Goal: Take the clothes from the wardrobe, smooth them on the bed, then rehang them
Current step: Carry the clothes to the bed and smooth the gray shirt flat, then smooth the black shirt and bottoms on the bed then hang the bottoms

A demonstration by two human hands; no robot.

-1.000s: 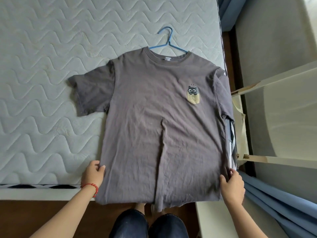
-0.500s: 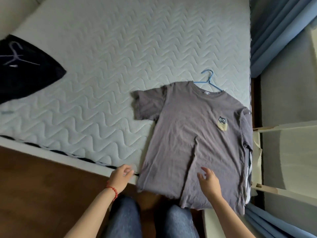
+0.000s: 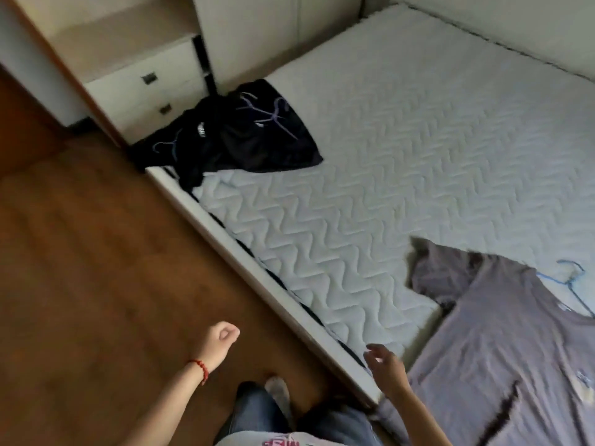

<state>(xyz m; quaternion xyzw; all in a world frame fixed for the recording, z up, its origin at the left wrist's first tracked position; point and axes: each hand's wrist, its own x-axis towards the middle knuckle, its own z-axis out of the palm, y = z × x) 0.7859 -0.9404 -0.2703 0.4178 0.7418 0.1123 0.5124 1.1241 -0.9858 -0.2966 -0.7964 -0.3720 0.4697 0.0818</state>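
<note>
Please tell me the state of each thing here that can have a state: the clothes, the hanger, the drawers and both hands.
Grey T-shirt: spread flat on mattress, on hanger.
Blue hanger: hook lying on mattress.
Black clothes: crumpled at bed corner.
Drawers: closed.
Left hand: loosely curled, empty.
Right hand: open, empty.

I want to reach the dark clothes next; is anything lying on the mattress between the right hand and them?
Nothing visible: bare quilted mattress separates the right hand from the dark clothes.

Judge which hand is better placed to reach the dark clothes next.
Probably the left hand: it is empty and on the side toward the dark clothes. The right hand hangs near the grey T-shirt.
</note>
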